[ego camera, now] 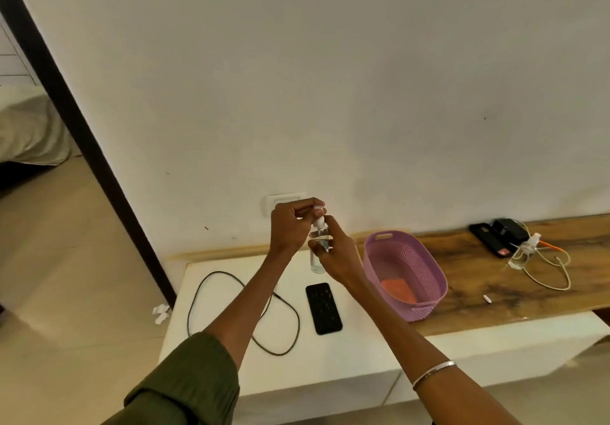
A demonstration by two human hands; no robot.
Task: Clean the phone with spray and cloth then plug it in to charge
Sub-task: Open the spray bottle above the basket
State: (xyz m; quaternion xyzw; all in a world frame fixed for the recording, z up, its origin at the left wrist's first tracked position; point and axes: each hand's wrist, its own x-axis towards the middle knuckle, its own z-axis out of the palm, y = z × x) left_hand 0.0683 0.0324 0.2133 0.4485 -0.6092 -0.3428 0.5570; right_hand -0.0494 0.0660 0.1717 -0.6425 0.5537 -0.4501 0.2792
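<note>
A black phone point(323, 308) lies face up on the white table point(330, 365), with small droplets on its screen. Above it I hold a small clear spray bottle point(319, 261) upright. My right hand point(333, 253) grips the bottle's body. My left hand point(290, 223) pinches the white nozzle at its top. An orange cloth point(397, 289) lies inside the purple basket point(404, 259) to the right of the phone. A dark charging cable point(231, 312) loops on the table to the left of the phone. A white wall socket point(275, 203) sits behind my left hand.
A wooden shelf point(515, 276) runs along the wall on the right and carries black devices point(498, 236), a second spray bottle point(525, 249) and a pale cable point(551, 269). A dark door frame point(82, 134) stands on the left, with crumpled paper point(160, 313) on the floor.
</note>
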